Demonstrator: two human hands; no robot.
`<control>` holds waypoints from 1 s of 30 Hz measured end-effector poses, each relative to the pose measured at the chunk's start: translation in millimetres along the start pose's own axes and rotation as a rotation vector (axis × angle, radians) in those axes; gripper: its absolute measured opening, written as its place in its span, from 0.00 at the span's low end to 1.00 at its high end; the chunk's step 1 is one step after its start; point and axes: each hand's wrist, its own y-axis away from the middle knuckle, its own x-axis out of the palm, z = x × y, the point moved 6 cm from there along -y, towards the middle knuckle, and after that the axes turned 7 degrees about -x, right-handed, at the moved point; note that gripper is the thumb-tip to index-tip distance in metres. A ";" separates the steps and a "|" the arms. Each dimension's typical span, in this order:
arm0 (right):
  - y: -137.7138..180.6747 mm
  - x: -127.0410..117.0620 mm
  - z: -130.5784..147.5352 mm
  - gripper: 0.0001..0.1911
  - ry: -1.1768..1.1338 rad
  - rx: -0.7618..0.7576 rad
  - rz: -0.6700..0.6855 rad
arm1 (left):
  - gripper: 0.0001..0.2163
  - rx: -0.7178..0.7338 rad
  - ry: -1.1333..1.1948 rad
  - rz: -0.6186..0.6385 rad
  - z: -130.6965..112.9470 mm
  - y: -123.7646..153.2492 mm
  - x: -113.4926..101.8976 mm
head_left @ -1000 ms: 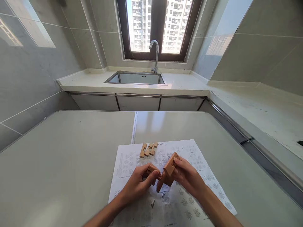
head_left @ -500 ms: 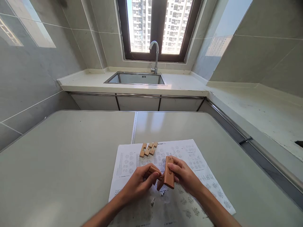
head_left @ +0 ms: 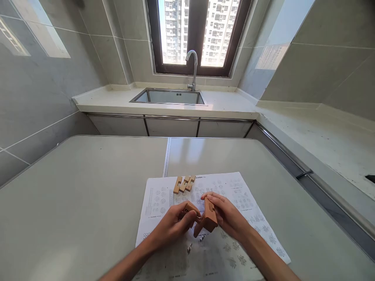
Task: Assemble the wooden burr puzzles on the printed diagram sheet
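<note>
Above the printed sheet [head_left: 158, 195], my left hand [head_left: 174, 222] is closed, thumb and fingers pinching a notched wooden puzzle piece [head_left: 192, 208]. My right hand [head_left: 228, 214] grips a larger brown wooden puzzle piece [head_left: 210, 219] with a slot in its side, held tilted with its lower end towards me. Another wooden part [head_left: 197, 228] juts out from its lower left; whether it is joined on I cannot tell. The two hands' pieces are very close, and fingers hide where they meet. Beyond my hands, three lighter notched wooden pieces [head_left: 184, 185] lie side by side on the sheet.
The sheet, covered in small line diagrams, lies on a pale table [head_left: 88, 195] with a centre seam. Small dark and white bits [head_left: 189, 248] show on the paper near me. Behind the table are a counter with a sink [head_left: 170, 96], a tap [head_left: 193, 72] and a window.
The larger wooden piece in my right hand has turned, so more of its lower end shows. My right fingers have shifted around its top and right side. My left hand stays nearly still.
</note>
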 end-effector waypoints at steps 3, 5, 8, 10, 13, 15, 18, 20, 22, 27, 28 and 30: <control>-1.6 -2.8 -5.6 0.22 -0.017 0.032 0.019 | 0.20 -0.013 0.016 -0.004 1.1 0.2 -1.4; -1.7 -2.4 -8.2 0.20 -0.046 0.047 0.055 | 0.20 -0.024 0.045 0.007 1.8 0.1 -1.2; -0.8 0.6 -11.7 0.19 -0.071 0.078 0.105 | 0.18 -0.055 0.128 0.018 4.7 -0.6 -1.2; -0.2 3.4 -14.2 0.20 -0.070 0.102 0.123 | 0.17 -0.059 0.163 0.006 6.3 -1.3 -2.3; -0.1 5.8 -16.0 0.22 -0.066 0.118 0.119 | 0.17 -0.034 0.156 -0.016 6.1 -1.7 -3.8; -0.1 5.7 -16.6 0.22 -0.057 0.132 0.113 | 0.18 -0.032 0.160 -0.015 6.0 -1.6 -3.5; 0.3 4.6 -18.4 0.22 -0.042 0.167 0.122 | 0.19 -0.043 0.175 -0.007 5.4 -0.6 -2.9; 0.3 3.9 -20.3 0.22 -0.047 0.182 0.123 | 0.20 -0.042 0.164 -0.009 4.3 0.3 -3.4; -0.6 2.9 -22.1 0.22 -0.074 0.173 0.093 | 0.21 -0.044 0.149 -0.018 3.8 0.7 -4.6; -2.9 4.1 -29.1 0.23 -0.143 0.166 0.015 | 0.18 -0.057 0.159 -0.049 7.1 -1.5 -6.6; -3.2 4.8 -30.3 0.23 -0.157 0.167 0.016 | 0.18 -0.054 0.171 -0.041 7.5 -2.0 -5.7; -3.8 5.0 -31.6 0.22 -0.191 0.156 0.017 | 0.17 -0.046 0.204 -0.018 7.1 -2.6 -3.4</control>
